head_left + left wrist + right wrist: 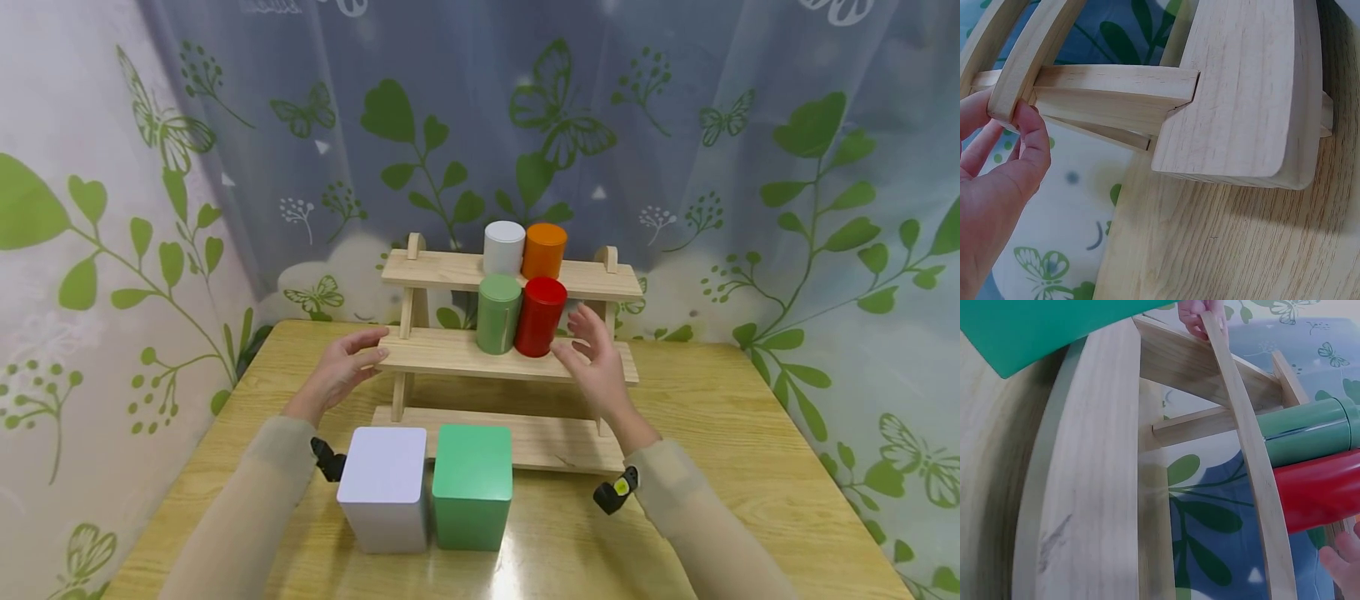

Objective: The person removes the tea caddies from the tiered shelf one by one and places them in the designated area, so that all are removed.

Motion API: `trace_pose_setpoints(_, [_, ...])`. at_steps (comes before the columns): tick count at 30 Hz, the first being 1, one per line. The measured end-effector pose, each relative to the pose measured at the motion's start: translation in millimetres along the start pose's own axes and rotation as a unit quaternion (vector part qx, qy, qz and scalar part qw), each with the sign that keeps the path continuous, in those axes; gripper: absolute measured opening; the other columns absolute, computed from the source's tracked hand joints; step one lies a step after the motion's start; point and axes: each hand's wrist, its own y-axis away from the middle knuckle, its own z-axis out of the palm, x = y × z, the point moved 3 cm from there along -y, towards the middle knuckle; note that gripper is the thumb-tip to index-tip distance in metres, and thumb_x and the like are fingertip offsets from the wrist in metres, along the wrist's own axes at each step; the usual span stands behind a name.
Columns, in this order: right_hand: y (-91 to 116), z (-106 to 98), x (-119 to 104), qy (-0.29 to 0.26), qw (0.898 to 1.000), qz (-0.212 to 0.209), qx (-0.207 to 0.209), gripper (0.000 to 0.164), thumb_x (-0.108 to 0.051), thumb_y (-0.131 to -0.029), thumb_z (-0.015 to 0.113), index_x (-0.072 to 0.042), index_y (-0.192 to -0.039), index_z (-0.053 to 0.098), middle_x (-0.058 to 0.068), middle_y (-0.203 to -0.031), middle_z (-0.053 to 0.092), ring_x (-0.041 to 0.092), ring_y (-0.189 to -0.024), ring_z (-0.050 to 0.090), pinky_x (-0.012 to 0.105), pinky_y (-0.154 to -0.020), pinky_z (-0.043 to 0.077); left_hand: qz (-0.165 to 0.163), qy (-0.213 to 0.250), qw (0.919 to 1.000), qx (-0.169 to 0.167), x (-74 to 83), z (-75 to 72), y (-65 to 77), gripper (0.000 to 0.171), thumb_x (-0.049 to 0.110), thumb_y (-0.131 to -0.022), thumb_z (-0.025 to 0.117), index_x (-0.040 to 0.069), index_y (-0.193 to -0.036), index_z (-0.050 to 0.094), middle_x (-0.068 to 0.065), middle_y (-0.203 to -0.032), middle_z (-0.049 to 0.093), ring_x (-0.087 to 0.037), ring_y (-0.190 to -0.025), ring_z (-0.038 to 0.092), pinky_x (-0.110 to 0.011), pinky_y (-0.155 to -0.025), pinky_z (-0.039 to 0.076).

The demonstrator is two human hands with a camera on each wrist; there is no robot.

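A three-tier wooden display stand (442,354) stands on the table. My left hand (337,372) pinches the left end of its middle board between thumb and fingers, plainly seen in the left wrist view (1013,169). On that board a light green canister (498,317) and a red canister (538,321) stand side by side. The top board bears a white canister (503,246) and an orange canister (544,250). Just right of the red canister is my right hand (600,371), fingers loosely bent and holding nothing; its fingertips (1335,559) show beside that canister in the right wrist view.
In front of the stand's bottom board are a white box (384,492) and a green box (472,492), close together. They stand on a wooden table (697,400). Behind and at both sides hangs a leaf-and-butterfly patterned curtain (465,50).
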Motion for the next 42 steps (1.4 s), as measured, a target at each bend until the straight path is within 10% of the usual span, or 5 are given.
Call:
trace_pose_setpoints(17, [-22, 16, -4, -0.061, 0.998, 0.024, 0.000, 0.071, 0.001, -0.086, 0.062, 0.007, -0.143, 0.020, 0.026, -0.139, 0.034, 0.042, -0.124, 0.036, 0.057, -0.098, 0.033, 0.006, -0.007, 0.9999, 0.007, -5.4, -2.7, 0.1, 0.055, 0.013, -0.091, 0.062, 0.003, -0.140, 0.039, -0.016, -0.138, 0.036, -0.016, -0.103, 0.050, -0.028, -0.080, 0.047])
trace_pose_setpoints(42, [-43, 21, 26, 0.020, 0.997, 0.053, 0.050, 0.069, -0.019, -0.081, 0.073, -0.008, -0.137, 0.035, 0.017, -0.123, 0.047, 0.034, -0.108, 0.048, 0.049, -0.092, 0.041, 0.010, -0.009, 0.9999, 0.006, -3.0, -0.9, -0.3, 0.055, 0.012, -0.090, 0.062, 0.002, -0.140, 0.039, -0.015, -0.138, 0.036, -0.015, -0.101, 0.050, -0.033, -0.084, 0.046])
